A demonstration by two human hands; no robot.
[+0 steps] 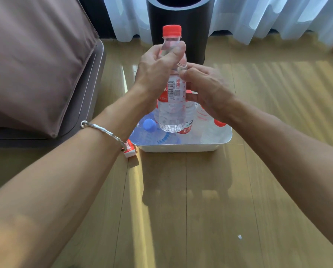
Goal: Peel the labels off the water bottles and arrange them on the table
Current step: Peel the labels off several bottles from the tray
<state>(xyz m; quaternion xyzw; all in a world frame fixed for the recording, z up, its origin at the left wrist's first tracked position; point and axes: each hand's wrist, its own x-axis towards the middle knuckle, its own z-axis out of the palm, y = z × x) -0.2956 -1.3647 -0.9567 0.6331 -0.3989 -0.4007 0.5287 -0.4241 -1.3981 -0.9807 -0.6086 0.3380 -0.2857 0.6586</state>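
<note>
Nearest to us, a small white scrap point(239, 236) is lying on the bare wood of the table point(181, 200). Our forearms are reaching out above it, the left one wearing a silver bracelet point(101, 130).

Further out, a peeled label point(130, 149), red and white, is lying on the table just beside the near left corner of the white tray point(181, 148). We are guessing it was dropped there to be out of the way. Inside the tray the other bottles point(214, 130) are lying on their sides, waiting their turn.

Above the tray we are holding one bottle point(171, 115) upright in the air, with the barcode side of its wrapper point(172, 89) facing us. Our left hand point(158, 72) is gripping the clear shoulder just under the red cap point(172, 30). Its fingers and thumb are curled tight, probably to brace the bottle against the pull of peeling. Our right hand point(208, 89) is wrapping round the labelled band from the right, fingers curled behind and the thumb tip pressing at the wrapper's top edge. We judge it is hunting for a seam to lift. We cannot tell whether any edge is loose yet.

Beyond the hands a black cylinder point(179, 26) is standing before pale curtains point(268, 16), and a brown cushion point(36, 64) is filling the far left.
</note>
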